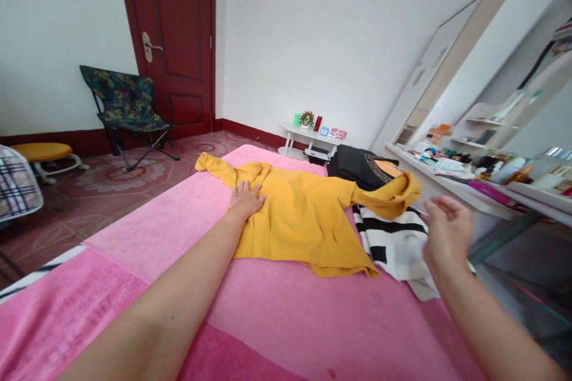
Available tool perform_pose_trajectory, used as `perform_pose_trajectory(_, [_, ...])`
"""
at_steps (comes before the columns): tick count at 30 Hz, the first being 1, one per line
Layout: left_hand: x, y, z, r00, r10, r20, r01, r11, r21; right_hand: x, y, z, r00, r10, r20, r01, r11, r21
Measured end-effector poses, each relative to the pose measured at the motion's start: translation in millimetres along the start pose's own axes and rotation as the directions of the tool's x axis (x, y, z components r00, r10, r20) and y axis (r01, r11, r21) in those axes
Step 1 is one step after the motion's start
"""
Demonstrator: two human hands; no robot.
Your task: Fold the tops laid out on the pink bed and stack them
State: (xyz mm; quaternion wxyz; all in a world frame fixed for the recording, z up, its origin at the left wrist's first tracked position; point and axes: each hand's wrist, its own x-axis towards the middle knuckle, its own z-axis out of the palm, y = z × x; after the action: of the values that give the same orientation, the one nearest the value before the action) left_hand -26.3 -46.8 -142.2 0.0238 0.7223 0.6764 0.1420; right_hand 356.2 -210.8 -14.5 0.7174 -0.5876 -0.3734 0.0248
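A yellow long-sleeved top (304, 208) lies spread on the pink bed cover (286, 303), its right sleeve bent and raised near the end. My left hand (246, 197) rests with fingers apart on the top's left side, by the left sleeve. To the right of the right sleeve's end, my right hand (448, 229) is in the air, blurred, fingers curled; a small gap shows between it and the sleeve. Beneath and beside it is a black-and-white striped garment (393, 241). A black garment (353, 168) lies behind the right sleeve.
At the right stands a white dressing table (456, 181) crowded with small items. A low white shelf (308, 134) with a plant stands by the far wall. A folding chair (129, 101) and a yellow stool (42, 152) are on the floor at the left.
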Motion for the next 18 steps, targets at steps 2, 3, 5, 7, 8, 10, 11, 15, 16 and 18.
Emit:
perform_pose_trajectory(2, [-1, 1, -1.0, 1.000, 0.001, -0.006, -0.001, 1.000, -0.005, -21, 13, 21, 0.989, -0.107, 0.100, 0.113, 0.992, -0.051])
perform_pose_trajectory(3, [-2, 1, -1.5, 1.000, 0.000, -0.010, 0.000, 1.000, -0.004, -36, 21, 33, 0.960, -0.146, 0.240, 0.177, 0.978, -0.113])
perform_pose_trajectory(5, [-3, 3, -2.8, 1.000, -0.011, -0.021, 0.011, 1.000, -0.001, -70, 37, 56, 0.804, -0.199, 0.560, 0.353, 0.918, -0.180])
perform_pose_trajectory(7, [-3, 3, -5.5, 0.998, -0.044, -0.036, 0.043, 0.999, -0.015, -99, 50, 73, 0.606, -0.218, 0.765, 0.516, 0.840, -0.169])
perform_pose_trajectory(8, [-1, 3, -7.8, 0.997, -0.063, -0.040, 0.062, 0.998, -0.023, -110, 54, 79, 0.538, -0.221, 0.814, 0.569, 0.807, -0.157])
perform_pose_trajectory(10, [5, 1, -14.8, 0.994, -0.103, -0.035, 0.102, 0.994, -0.033, -122, 62, 84, 0.478, -0.210, 0.853, 0.617, 0.772, -0.155])
perform_pose_trajectory(11, [9, -2, -19.4, 0.992, -0.124, -0.025, 0.123, 0.992, -0.029, -124, 64, 85, 0.477, -0.205, 0.855, 0.618, 0.770, -0.160])
perform_pose_trajectory(15, [29, -17, -38.7, 0.973, -0.230, -0.010, 0.230, 0.973, 0.027, -120, 71, 80, 0.527, -0.191, 0.828, 0.543, 0.825, -0.155])
perform_pose_trajectory(16, [34, -21, -42.2, 0.967, -0.256, -0.010, 0.256, 0.966, 0.043, -119, 72, 79, 0.537, -0.186, 0.823, 0.525, 0.838, -0.152])
perform_pose_trajectory(18, [43, -27, -46.9, 0.959, -0.282, -0.001, 0.282, 0.957, 0.064, -118, 74, 79, 0.550, -0.178, 0.816, 0.505, 0.849, -0.155])
